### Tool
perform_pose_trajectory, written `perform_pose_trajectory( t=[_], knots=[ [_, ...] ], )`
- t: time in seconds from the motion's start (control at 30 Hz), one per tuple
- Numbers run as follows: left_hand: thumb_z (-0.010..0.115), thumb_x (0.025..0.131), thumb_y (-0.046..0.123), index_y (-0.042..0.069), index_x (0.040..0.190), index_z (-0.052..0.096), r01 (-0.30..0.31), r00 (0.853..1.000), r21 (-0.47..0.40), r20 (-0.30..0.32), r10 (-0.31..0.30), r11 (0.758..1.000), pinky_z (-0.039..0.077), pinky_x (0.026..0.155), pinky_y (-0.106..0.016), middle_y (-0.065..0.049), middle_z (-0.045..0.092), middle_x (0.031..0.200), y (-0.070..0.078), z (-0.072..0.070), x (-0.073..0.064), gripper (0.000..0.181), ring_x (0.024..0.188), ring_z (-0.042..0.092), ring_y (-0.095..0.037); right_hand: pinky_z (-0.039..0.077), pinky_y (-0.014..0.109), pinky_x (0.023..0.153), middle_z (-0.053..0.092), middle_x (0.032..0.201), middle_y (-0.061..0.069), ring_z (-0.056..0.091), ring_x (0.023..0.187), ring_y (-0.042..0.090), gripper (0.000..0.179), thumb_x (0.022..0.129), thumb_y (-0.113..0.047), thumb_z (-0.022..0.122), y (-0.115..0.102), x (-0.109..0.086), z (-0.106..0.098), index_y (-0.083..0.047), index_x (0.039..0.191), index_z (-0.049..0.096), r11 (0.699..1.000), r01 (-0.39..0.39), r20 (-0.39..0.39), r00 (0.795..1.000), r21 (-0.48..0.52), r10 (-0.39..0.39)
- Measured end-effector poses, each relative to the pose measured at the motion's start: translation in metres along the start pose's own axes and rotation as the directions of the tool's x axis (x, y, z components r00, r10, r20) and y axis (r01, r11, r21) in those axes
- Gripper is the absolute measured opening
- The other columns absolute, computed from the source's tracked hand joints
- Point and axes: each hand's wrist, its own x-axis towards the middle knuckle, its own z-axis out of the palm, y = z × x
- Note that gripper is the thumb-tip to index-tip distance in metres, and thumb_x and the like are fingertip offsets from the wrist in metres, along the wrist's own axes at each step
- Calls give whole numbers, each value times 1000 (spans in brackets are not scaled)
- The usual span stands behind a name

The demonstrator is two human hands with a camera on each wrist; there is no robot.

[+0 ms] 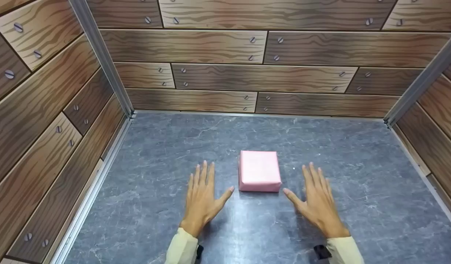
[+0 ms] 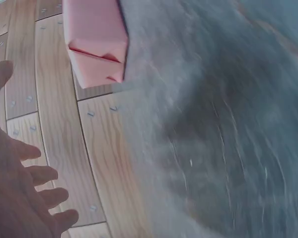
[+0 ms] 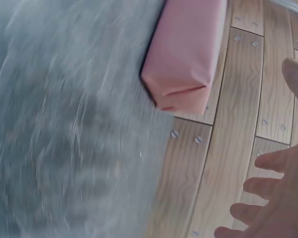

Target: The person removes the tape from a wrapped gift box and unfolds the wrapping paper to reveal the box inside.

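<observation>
From the head view, I see a pink box (image 1: 260, 169) lying flat on the grey desk (image 1: 156, 154), between the left hand (image 1: 201, 201) and the right hand (image 1: 318, 203) and a little ahead of them. Both hands are spread with fingers straight and thumbs angled inward, holding nothing; each thumb tip is near the box but apart from it. Its flat faces and neat edges suggest something stiff, probably fairly light, though its weight can't be read from here. The smooth wrapping has a sheen and might slip, so a flat palm on each of the left and right sides looks the safest hold. One side faces the person almost squarely, the far edge runs roughly along the plank wall (image 1: 218, 79), and the top is so nearly square that no long axis stands out. In the left wrist view, the box shows folded flaps, which could tear or crumple under hard fingertips; that hand's fingers are apart and bare. In the right wrist view, a similar crease shows, the box stretched by the slant and cut off above, and that hand too is unoccupied.
</observation>
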Motion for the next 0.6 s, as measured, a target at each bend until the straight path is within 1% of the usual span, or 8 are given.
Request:
perform_pose_trajectory(
  t=[0.1, 0.2, 0.3, 0.37, 0.43, 0.5, 0.53, 0.6],
  knots=[
    [46, 94, 72, 8, 161, 24, 50, 998, -133, 37, -45, 990, 12, 124, -52, -15, 18, 167, 2, 3, 4, 95, 154, 13, -34, 8, 70, 117, 12, 166, 26, 8, 150, 51, 95, 97, -58, 58, 1, 7, 4, 2, 159, 21, 995, -33, 7, 999, 98, 32],
    [44, 96, 70, 10, 162, 23, 92, 994, -246, 73, -76, 965, 16, 123, -54, -13, 17, 167, 4, 6, 10, 91, 154, 14, -33, 11, 70, 117, 17, 164, 26, 13, 149, 50, 89, 98, -54, 58, 2, 13, 8, 3, 158, 24, 981, -67, 11, 998, 180, 66],
    [42, 98, 68, 12, 162, 24, 128, 990, -359, 99, -98, 924, 19, 120, -59, -13, 19, 167, 5, 10, 19, 87, 152, 18, -36, 13, 65, 119, 21, 162, 28, 18, 149, 48, 85, 100, -50, 58, 0, 22, 12, 4, 157, 26, 958, -113, 33, 994, 263, 108],
    [42, 99, 67, 12, 161, 25, 151, 987, -430, 117, -111, 890, 20, 119, -62, -14, 20, 166, 6, 15, 25, 85, 151, 20, -39, 16, 62, 120, 25, 161, 29, 22, 148, 47, 82, 101, -49, 57, -1, 29, 15, 4, 156, 27, 937, -162, 64, 987, 309, 149],
    [42, 100, 64, 10, 161, 26, 176, 983, -495, 139, -123, 851, 19, 119, -62, -17, 22, 165, 8, 20, 31, 83, 150, 22, -41, 21, 59, 120, 28, 159, 30, 26, 147, 47, 81, 101, -47, 57, -3, 36, 18, 5, 156, 28, 908, -214, 102, 977, 359, 190],
    [44, 101, 61, 8, 160, 28, 204, 977, -550, 162, -137, 810, 20, 120, -61, -20, 26, 164, 12, 26, 37, 81, 149, 25, -42, 24, 57, 120, 30, 158, 30, 29, 145, 47, 81, 101, -47, 57, -3, 42, 22, 5, 155, 29, 869, -270, 143, 962, 415, 231],
    [46, 101, 58, 7, 159, 30, 215, 975, -580, 168, -143, 786, 21, 119, -60, -21, 28, 162, 13, 30, 39, 79, 148, 27, -43, 26, 56, 119, 31, 158, 29, 30, 145, 47, 81, 101, -47, 58, -4, 45, 24, 5, 155, 29, 842, -299, 164, 954, 450, 251],
    [50, 102, 51, 4, 157, 33, 238, 971, -643, 182, -156, 728, 24, 120, -58, -23, 33, 160, 18, 36, 44, 74, 146, 31, -43, 29, 54, 119, 30, 159, 29, 30, 145, 46, 82, 100, -45, 60, -5, 49, 29, 7, 154, 29, 772, -347, 203, 938, 533, 282]
  ],
)
